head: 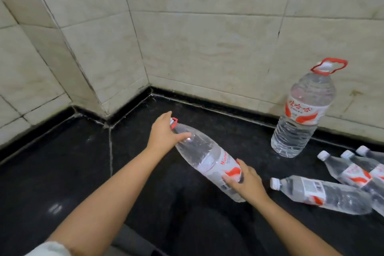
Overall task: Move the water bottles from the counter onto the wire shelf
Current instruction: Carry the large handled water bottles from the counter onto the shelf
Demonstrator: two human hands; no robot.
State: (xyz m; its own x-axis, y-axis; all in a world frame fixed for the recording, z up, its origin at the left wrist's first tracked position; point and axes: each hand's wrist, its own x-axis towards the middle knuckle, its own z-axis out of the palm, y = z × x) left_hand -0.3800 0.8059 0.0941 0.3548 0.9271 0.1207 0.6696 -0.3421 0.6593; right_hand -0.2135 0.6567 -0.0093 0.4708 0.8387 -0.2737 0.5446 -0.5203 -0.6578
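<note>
Gripping 1 large tilted bottle over the black counter: left hand curling round its neck, right hand clasping the base. Lifting step underway; next, probably carrying toward the unseen wire shelf.

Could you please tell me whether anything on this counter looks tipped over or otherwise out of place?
Only the large jug by the wall stands upright. The small bottles lie on their sides at right, and both hands hold another big bottle tilted.
</note>
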